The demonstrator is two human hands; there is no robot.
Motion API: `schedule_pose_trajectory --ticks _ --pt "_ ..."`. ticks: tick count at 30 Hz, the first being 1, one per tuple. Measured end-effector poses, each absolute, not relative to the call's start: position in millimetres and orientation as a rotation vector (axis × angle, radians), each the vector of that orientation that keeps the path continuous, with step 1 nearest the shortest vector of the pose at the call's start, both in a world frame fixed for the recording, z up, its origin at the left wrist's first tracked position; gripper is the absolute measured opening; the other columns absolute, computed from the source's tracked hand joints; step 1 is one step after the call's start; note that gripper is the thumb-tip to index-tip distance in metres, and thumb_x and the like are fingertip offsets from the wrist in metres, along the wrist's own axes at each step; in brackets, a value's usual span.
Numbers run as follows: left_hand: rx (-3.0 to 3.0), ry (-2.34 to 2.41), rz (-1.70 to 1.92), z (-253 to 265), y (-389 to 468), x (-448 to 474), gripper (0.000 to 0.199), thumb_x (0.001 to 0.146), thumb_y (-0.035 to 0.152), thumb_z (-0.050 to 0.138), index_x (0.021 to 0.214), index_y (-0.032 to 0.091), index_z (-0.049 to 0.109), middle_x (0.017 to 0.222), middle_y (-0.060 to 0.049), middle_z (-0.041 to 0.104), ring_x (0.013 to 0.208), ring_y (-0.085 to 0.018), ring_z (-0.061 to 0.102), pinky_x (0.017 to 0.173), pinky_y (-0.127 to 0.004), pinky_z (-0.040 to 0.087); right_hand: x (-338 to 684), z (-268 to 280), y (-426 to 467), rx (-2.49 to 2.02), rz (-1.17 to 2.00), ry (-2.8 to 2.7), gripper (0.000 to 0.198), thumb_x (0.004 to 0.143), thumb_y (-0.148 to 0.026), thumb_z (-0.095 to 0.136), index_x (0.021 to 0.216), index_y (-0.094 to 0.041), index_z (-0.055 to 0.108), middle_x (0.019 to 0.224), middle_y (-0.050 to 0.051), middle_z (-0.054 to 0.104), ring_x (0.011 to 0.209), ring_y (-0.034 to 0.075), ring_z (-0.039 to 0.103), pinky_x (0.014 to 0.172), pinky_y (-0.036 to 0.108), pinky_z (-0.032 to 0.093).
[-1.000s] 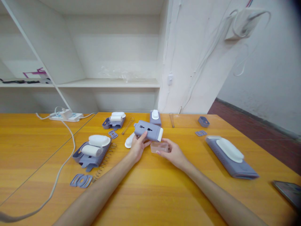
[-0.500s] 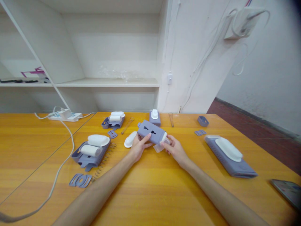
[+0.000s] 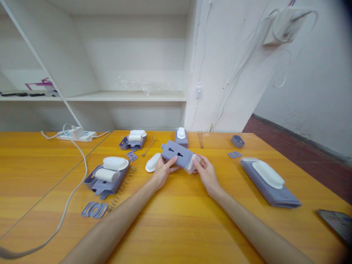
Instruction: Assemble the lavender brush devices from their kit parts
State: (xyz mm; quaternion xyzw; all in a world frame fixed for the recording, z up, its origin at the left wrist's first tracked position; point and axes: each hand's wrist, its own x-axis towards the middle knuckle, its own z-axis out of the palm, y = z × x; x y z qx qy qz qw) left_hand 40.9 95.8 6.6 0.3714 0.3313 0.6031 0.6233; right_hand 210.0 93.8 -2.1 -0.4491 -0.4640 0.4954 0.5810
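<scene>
Purple case [image 3: 176,150]: left hand [image 3: 161,171] cradling, right hand [image 3: 207,175] pinching

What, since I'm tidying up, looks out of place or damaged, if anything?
Nothing looks spilled or plainly damaged. The white cable trails loosely across the left of the table, and crumpled clear plastic lies on the shelf like leftover wrapping.

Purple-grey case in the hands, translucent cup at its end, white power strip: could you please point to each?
Purple-grey case [image 3: 175,151]: head view, middle of its flat slotted face.
Translucent cup [image 3: 190,168]: head view, its visible lower side.
White power strip [image 3: 88,136]: head view, right part of its top.
</scene>
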Motion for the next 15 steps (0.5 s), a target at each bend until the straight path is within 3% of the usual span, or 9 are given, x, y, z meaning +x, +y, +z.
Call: schedule_pose_trajectory --ticks 8,15 --pt "0.9 0.756 1.376 6.4 94.7 42.0 0.052 0.07 0.027 0.071 0.116 0.021 0.047 0.126 -0.012 0.052 0.117 -0.031 0.048 0.084 -0.051 0.051 210.7 -5.9 96.0 -1.011 1.108 -1.112 0.042 0.078 -0.05 0.055 0.106 -0.018 0.057 0.11 0.009 0.064 0.096 0.024 0.06 0.076 0.035 0.051" --pt "0.906 0.77 1.379 5.2 95.4 41.1 0.051 0.071 0.028 0.071 0.116 0.02 0.047 0.124 -0.013 0.053 0.116 -0.031 0.049 0.084 -0.051 0.051 210.9 -10.7 100.8 -1.054 0.995 -1.209 0.051 0.079 -0.051 0.054 0.118 -0.018 0.054 0.12 0.01 0.06 0.108 0.024 0.056 0.096 0.039 0.042"
